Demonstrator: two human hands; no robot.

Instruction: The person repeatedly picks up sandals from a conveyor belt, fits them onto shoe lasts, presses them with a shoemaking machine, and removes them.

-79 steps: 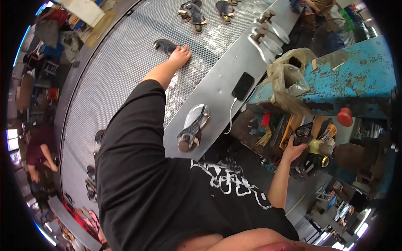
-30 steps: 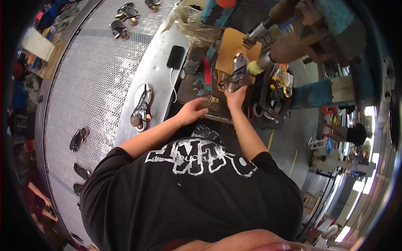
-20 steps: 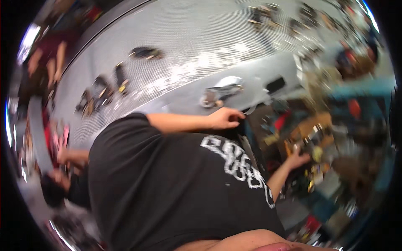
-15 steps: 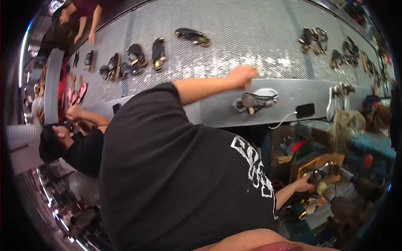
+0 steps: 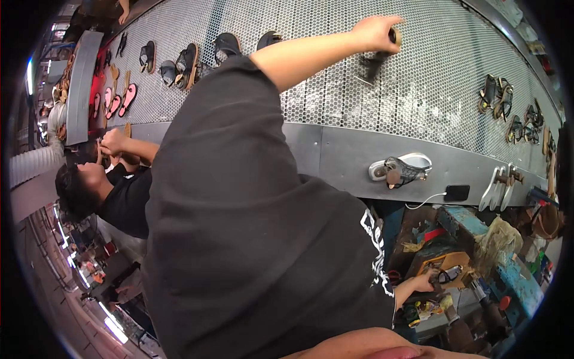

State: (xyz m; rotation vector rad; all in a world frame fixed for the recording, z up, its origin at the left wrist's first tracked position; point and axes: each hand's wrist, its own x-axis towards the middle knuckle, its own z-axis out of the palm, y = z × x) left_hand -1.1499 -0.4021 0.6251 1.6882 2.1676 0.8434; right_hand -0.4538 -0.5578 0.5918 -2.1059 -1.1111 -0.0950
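Observation:
My left hand (image 5: 378,35), at the end of my outstretched arm, is closed on a dark sandal (image 5: 375,66). The sandal is blurred and hangs over the mesh conveyor (image 5: 323,96); its lower end may touch the mesh. Down at the right, my right hand (image 5: 423,281) is closed on the near side of a black-strapped sandal (image 5: 448,275). That sandal is at an orange-brown board (image 5: 436,262), and its underside is hidden. Between my two hands, a black mesh sandal (image 5: 406,170) with a pale sole lies on the metal ledge (image 5: 347,152).
A phone (image 5: 457,192) with a white cable lies on the ledge, near pale curved pieces (image 5: 496,186). More sandals (image 5: 495,96) ride the conveyor. Pink footwear pieces (image 5: 127,100) lie at far left, close to a co-worker's hand (image 5: 113,142). A blue machine frame (image 5: 520,281) stands right.
My left hand has gone from above the ledge out over the conveyor, where a dark sandal now shows in it. My right hand stays at the board. The whole view has turned and shifted.

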